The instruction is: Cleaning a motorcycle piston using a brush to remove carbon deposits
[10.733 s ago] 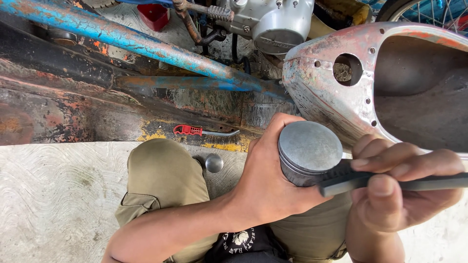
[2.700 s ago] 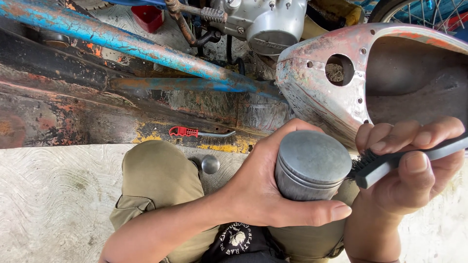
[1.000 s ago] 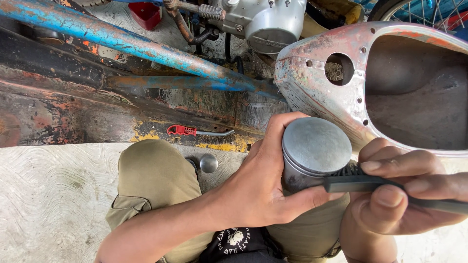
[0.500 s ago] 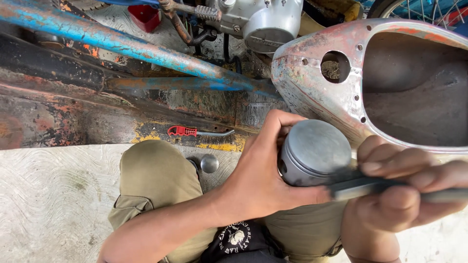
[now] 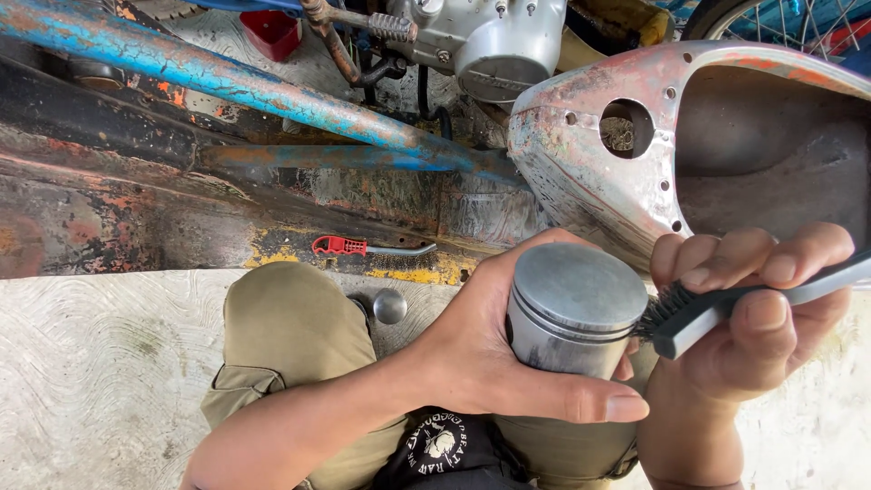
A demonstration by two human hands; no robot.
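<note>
The left hand (image 5: 481, 354) wraps around a grey metal piston (image 5: 573, 308), thumb stretched along its lower side, holding it upright above the lap. The right hand (image 5: 753, 318) is clenched on a black brush (image 5: 726, 304), fingers curled over the handle, bristles touching the piston's ringed side.

The left hand (image 5: 472, 349) grips an upright grey piston (image 5: 573, 308); the right hand (image 5: 753, 318) presses a black brush (image 5: 699, 313) against its ringed side, above olive-trousered knees (image 5: 286, 336)
</note>
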